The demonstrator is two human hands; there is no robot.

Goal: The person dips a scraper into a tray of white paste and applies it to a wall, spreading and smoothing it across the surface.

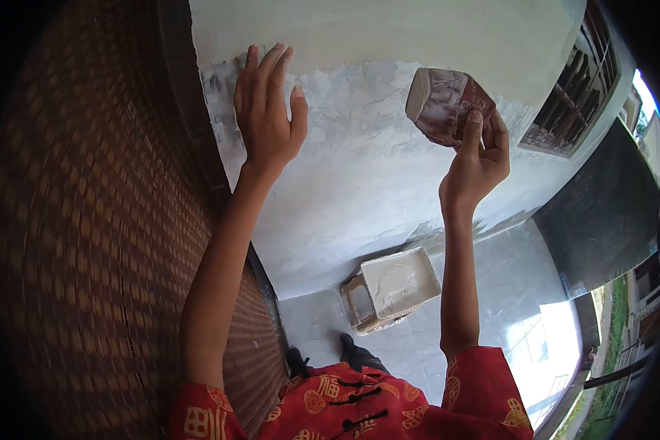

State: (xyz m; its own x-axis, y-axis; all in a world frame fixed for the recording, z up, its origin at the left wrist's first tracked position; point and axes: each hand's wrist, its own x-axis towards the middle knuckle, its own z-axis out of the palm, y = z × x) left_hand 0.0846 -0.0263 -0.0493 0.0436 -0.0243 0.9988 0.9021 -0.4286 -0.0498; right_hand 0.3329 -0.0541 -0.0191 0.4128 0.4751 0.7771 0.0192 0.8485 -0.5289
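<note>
My right hand grips a brown, many-sided flat piece by its lower right corner, thumb on the near face. White smears cover much of that face, faint marks show near the thumb, and its left edge is pale. It is held up in front of the wall. My left hand is raised with fingers stretched out, over the patchy grey-white band near the wall's left edge. Whether its palm touches the wall cannot be made out. Nothing shows in this hand.
On the grey floor by the wall's foot stands a box with whitish paste on its top. A woven brown panel runs along my left. A barred window and a dark panel are at the right.
</note>
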